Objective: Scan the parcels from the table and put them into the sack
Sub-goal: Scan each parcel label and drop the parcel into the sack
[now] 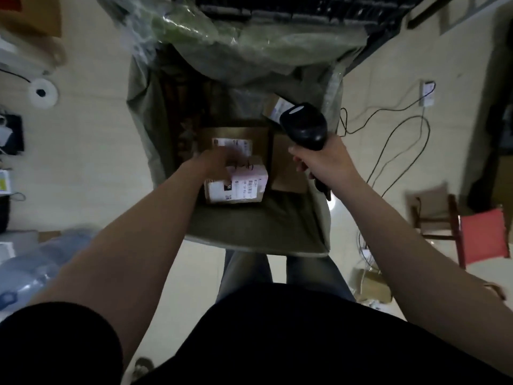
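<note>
Olive-green sack (249, 232) lies open, left hand (218, 162) down inside it at a parcel (244, 187), right hand (319, 159) gripping a black scanner (304, 126).
Parcel is small and brown with a white and pink label, and sits in the sack just under and to the right of the left hand. The left hand is on its top edge but is blurred, so I cannot tell if it grips or only touches. A bigger labelled box (236, 134) lies just beyond that hand. A plain brown box (288, 168) lies between the two hands. The right hand's fingers are curled round the scanner handle, with the scanner head pointing away over the sack's right side. Cables (394, 140) run over the floor right of the right hand.
</note>
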